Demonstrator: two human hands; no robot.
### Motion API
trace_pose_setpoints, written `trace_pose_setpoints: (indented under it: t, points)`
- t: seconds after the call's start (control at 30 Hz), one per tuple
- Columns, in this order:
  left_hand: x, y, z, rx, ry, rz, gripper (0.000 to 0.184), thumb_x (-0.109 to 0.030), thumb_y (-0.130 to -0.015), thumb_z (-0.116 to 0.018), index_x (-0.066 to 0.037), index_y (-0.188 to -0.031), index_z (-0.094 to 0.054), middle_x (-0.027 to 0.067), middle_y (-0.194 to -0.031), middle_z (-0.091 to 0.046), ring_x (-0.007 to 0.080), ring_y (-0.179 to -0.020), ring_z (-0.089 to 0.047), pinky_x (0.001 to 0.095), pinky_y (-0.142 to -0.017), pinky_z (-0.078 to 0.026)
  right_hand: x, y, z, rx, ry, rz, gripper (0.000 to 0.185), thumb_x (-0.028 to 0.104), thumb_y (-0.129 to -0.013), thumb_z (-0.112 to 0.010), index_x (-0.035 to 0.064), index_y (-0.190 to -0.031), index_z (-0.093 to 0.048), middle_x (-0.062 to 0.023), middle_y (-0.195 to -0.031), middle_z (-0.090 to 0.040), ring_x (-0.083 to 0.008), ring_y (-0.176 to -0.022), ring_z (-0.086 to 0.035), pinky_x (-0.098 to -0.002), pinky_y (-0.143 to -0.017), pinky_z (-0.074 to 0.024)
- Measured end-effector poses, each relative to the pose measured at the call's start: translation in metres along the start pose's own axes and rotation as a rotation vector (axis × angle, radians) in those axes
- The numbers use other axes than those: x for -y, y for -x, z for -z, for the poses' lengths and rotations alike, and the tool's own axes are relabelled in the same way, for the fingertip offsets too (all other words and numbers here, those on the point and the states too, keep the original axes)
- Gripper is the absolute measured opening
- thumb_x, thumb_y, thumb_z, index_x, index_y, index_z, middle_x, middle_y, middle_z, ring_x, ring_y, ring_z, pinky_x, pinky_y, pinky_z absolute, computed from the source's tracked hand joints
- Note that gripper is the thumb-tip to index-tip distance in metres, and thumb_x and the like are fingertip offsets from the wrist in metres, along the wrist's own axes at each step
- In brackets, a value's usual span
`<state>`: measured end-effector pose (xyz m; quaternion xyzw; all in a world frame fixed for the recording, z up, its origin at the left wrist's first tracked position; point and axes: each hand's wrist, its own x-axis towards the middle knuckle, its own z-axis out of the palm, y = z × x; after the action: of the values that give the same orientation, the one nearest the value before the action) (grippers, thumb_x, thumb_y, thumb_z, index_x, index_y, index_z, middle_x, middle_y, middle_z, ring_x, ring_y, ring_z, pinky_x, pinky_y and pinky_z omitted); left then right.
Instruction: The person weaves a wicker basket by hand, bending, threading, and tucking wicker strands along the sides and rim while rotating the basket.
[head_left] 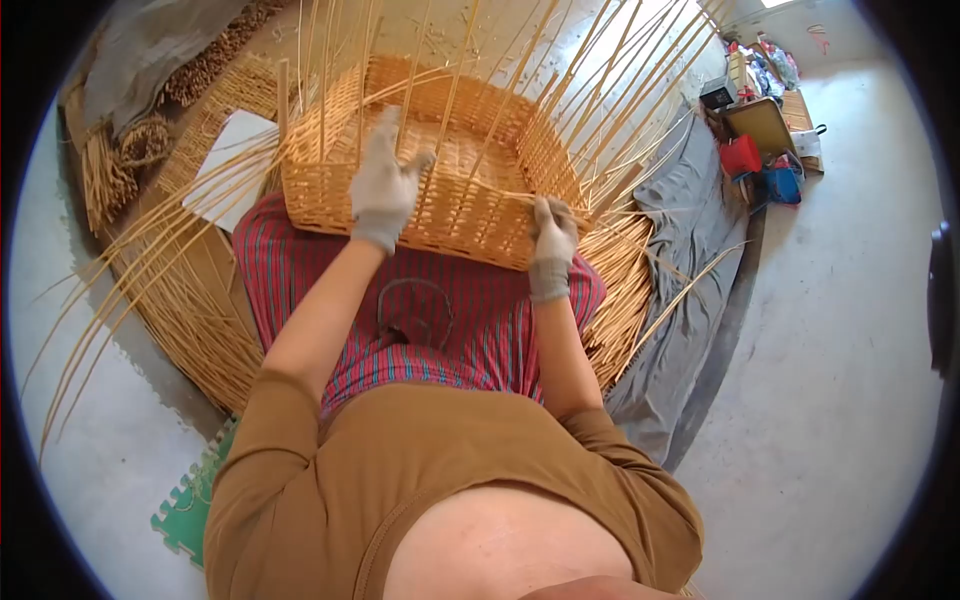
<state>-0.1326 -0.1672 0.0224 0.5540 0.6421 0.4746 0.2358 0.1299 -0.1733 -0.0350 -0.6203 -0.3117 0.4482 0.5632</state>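
A rectangular wicker basket (470, 222), woven from tan strands, rests tilted across my lap on a striped red cloth (460, 345). Long upright stakes (450, 95) rise from its walls. My left hand (383, 190), in a pale glove, is at the near wall, its fingers stretched upward beside a stake and its thumb apart. At the right end of the near rim, my gloved right hand (553, 232) has its fingers closed on a thin wicker strand (505, 192) that runs along the rim. Part of the near wall is hidden behind my left hand.
Loose strands (130, 255) fan out to the left. More wicker (622, 285) lies on the right beside a grey sheet (690, 240). Bundled sticks (110, 165) lie at the far left. Bags (740, 155) and other items stand at the back right. A green foam mat (185, 515) lies at the lower left.
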Motion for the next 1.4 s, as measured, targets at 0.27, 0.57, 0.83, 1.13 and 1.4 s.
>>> trace_pose_setpoints:
  t: [0.27,0.57,0.83,1.13,1.4]
  points:
    - [0.009,0.045,-0.059,0.25,-0.647,-0.447,0.065,-0.021,-0.089,-0.065,-0.04,-0.147,-0.042,0.0123,-0.121,-0.055,0.028,-0.082,-0.061,0.0396,-0.08,-0.052,0.099,-0.032,-0.092,0.186,0.487,0.935,0.035,0.007,-0.095,-0.063,0.0023,-0.129,-0.053,-0.0066,-0.113,-0.066,-0.0184,-0.088,-0.066,-0.0335,-0.067,-0.0539]
    - [-0.054,0.052,-0.096,0.202,-0.385,-0.796,0.061,-0.006,-0.086,-0.062,-0.023,-0.144,-0.051,0.0155,-0.124,-0.053,0.0307,-0.092,-0.062,0.0421,-0.081,-0.053,0.025,-0.034,0.06,-0.108,0.696,0.815,0.041,0.004,-0.098,-0.053,0.0063,-0.139,-0.049,-0.0111,-0.122,-0.067,-0.0146,-0.079,-0.062,-0.0281,-0.07,-0.0549]
    - [-0.055,0.057,-0.14,0.517,-0.742,-0.526,0.06,-0.008,-0.09,-0.055,-0.019,-0.147,-0.04,0.0146,-0.103,-0.056,0.0275,-0.085,-0.066,0.0373,-0.074,-0.052,0.055,-0.039,0.079,-0.092,0.079,0.709,0.047,-0.01,-0.095,-0.044,0.0064,-0.139,-0.05,-0.0137,-0.109,-0.066,-0.0149,-0.09,-0.063,-0.0267,-0.077,-0.0547]
    - [-0.005,0.06,-0.05,0.258,0.228,-0.391,0.028,-0.008,-0.089,-0.069,-0.01,-0.117,-0.063,0.0114,-0.103,-0.065,0.0206,-0.088,-0.064,0.0332,-0.076,-0.054,0.03,-0.002,0.057,-0.06,1.023,0.302,0.052,0.02,-0.09,-0.068,0.0127,-0.138,-0.05,-0.0145,-0.091,-0.07,-0.0234,-0.077,-0.068,-0.0402,-0.071,-0.0546]
    - [0.156,0.028,0.156,-0.508,0.372,0.373,0.024,-0.009,-0.092,-0.069,0.002,-0.113,-0.064,0.0103,-0.094,-0.07,0.0212,-0.076,-0.067,0.0374,-0.064,-0.058,0.014,0.114,-0.122,0.65,0.621,0.516,0.035,0.01,-0.09,-0.067,0.0134,-0.125,-0.063,-0.0114,-0.099,-0.072,-0.0222,-0.086,-0.07,-0.0356,-0.077,-0.0559]
